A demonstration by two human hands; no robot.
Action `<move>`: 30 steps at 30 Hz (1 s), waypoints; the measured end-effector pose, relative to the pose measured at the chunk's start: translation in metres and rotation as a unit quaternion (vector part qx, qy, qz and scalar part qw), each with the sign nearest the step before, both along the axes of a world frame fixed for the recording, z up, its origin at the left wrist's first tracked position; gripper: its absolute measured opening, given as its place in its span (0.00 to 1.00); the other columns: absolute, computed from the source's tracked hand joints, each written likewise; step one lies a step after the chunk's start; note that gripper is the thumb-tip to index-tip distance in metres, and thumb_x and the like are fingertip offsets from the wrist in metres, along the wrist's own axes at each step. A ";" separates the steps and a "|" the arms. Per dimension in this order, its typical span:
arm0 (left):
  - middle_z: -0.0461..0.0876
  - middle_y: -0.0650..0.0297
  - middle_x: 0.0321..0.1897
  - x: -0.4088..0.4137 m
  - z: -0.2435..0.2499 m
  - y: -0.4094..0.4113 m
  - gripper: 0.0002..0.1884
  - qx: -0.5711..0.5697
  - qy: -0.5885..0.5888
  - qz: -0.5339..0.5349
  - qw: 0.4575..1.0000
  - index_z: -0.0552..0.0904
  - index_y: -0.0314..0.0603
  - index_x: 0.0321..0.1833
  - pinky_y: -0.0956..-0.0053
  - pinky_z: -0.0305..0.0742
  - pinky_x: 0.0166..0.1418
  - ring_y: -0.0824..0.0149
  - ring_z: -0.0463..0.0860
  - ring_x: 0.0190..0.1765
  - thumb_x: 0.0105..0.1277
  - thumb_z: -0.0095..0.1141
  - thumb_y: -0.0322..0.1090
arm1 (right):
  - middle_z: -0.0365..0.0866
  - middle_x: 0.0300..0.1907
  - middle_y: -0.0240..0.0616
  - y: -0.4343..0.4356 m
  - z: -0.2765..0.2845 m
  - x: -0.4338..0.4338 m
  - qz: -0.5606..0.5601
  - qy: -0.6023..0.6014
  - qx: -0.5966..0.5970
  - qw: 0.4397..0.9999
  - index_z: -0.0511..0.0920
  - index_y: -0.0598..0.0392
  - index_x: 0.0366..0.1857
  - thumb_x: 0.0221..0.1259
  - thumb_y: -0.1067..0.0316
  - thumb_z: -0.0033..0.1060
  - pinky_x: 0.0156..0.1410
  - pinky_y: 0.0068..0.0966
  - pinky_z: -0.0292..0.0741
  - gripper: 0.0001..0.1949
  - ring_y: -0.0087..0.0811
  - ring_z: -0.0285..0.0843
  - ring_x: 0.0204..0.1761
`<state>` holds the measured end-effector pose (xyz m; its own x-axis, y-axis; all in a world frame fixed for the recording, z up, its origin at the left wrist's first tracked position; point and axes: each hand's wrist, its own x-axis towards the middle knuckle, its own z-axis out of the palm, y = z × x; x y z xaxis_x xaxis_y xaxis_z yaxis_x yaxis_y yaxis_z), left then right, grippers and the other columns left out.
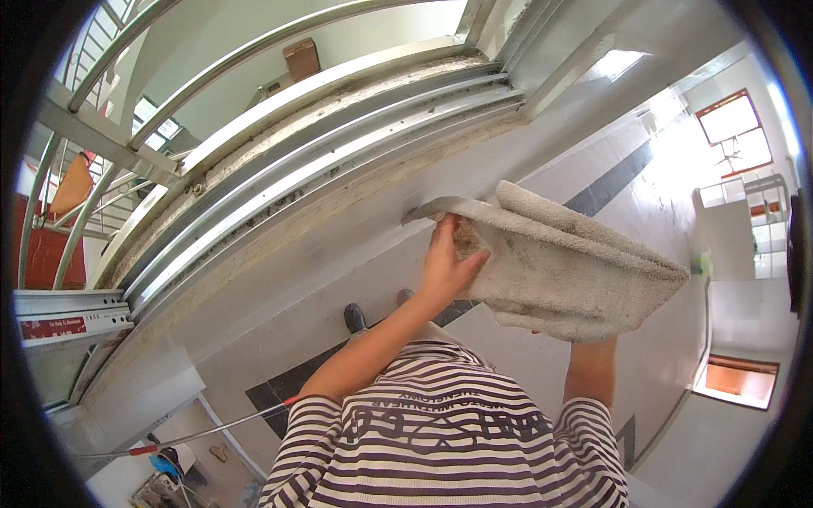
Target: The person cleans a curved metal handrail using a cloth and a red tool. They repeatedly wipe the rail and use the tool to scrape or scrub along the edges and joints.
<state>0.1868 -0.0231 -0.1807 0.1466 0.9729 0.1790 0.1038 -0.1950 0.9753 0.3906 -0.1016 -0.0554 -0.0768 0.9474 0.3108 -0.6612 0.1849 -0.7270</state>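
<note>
A greyish-white terry towel (565, 273) with dark dirt stains is folded and spread out in front of me. My left hand (452, 261) grips its left end, the thumb lying on the near face and the fingers reaching behind the edge. My right forearm (592, 368) rises to the towel's lower edge. The cloth covers nearly all of my right hand, so its fingers' hold cannot be made out. Left of the towel runs an aluminium window track (330, 152), with dirt and crumbs lying in its grooves.
Metal security bars (209, 76) stand outside the window. A sliding-window frame (70, 327) is at the left end. A metal pole (209, 432) with red sections slants behind my left arm. My shoe (354, 317) rests on the tiled floor (267, 336) below the wall.
</note>
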 end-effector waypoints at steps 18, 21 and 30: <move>0.83 0.62 0.33 -0.152 0.061 -0.005 0.11 -0.129 0.046 0.028 0.990 0.89 0.34 0.47 0.77 0.73 0.37 0.71 0.79 0.32 0.63 0.61 0.22 | 0.78 0.28 0.25 -0.045 -0.039 0.077 -0.248 -0.171 -0.425 0.854 0.83 0.54 0.43 0.53 0.78 0.70 0.22 0.15 0.49 0.13 0.12 0.60 0.20; 0.80 0.68 0.31 -0.168 0.109 -0.001 0.10 0.012 0.159 0.071 0.985 0.89 0.34 0.45 0.79 0.71 0.36 0.76 0.76 0.32 0.62 0.62 0.22 | 0.76 0.26 0.22 -0.041 -0.060 0.090 -0.116 -0.226 -0.444 0.859 0.83 0.52 0.38 0.55 0.76 0.72 0.22 0.16 0.50 0.09 0.12 0.63 0.22; 0.75 0.65 0.24 -0.213 0.206 0.039 0.06 0.267 0.278 0.245 0.889 0.88 0.34 0.38 0.77 0.66 0.30 0.73 0.74 0.26 0.58 0.65 0.21 | 0.78 0.25 0.24 0.045 0.054 0.051 -0.106 -0.260 -0.175 0.944 0.87 0.57 0.45 0.54 0.69 0.76 0.27 0.19 0.59 0.14 0.17 0.66 0.24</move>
<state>-0.0261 0.0163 0.0250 -0.0608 0.7418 0.6678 0.7415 -0.4143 0.5277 0.4416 -0.0568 -0.0019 0.0696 0.9963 -0.0511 -0.1729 -0.0384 -0.9842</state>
